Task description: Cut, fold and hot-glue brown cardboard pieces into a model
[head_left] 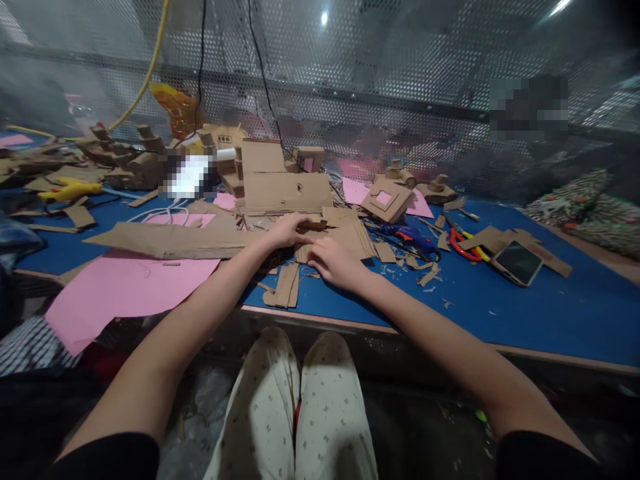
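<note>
My left hand (290, 231) bends over a small brown cardboard piece (316, 226) near the table's front edge, its fingers closed on it. Just to its right, my right hand (333, 260) is curled with the fingertips drawn together; whatever they pinch is hidden. Beneath and beyond both hands lie flat cardboard sheets (350, 237). A long cardboard strip (200, 241) reaches leftward from my left wrist. Directly behind the hands, a folded cardboard panel (285, 192) leans upright. A cut cardboard scrap (283, 287) rests in front of them.
Pink paper (135, 290) overhangs the front edge at left. A blue glue gun (410, 240), red-handled scissors (463, 245) and a phone (517, 262) lie to the right. A yellow glue gun (73, 191) and cardboard models (135, 163) are at left. Metal mesh (350, 73) stands behind the blue table (500, 320).
</note>
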The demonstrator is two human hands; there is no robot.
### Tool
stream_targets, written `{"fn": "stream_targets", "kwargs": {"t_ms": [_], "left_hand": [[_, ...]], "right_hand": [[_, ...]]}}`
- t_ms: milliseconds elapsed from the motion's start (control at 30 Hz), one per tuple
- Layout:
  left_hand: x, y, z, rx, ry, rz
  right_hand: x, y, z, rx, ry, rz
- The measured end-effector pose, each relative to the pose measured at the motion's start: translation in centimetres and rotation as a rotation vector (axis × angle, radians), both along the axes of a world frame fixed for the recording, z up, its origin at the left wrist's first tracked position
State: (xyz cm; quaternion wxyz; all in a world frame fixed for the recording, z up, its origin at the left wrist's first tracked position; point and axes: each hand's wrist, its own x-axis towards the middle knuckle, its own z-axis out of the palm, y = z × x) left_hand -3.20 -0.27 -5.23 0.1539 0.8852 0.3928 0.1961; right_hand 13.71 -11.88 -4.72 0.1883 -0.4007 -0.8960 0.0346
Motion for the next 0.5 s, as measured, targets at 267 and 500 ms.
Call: {"fn": "stream_targets", "kwargs": {"t_ms": [267,500], "left_hand": [[0.0,0.0,0.1,0.026,0.03,0.004],[0.0,-0.3,0.2,-0.013,-0.018,-0.027]], "right_hand": [[-1.1,-0.6,-1.1,0.115,-0.153,-0.121],[1.9,1.3,0.0,-0.218,0.077,0.133]]}}
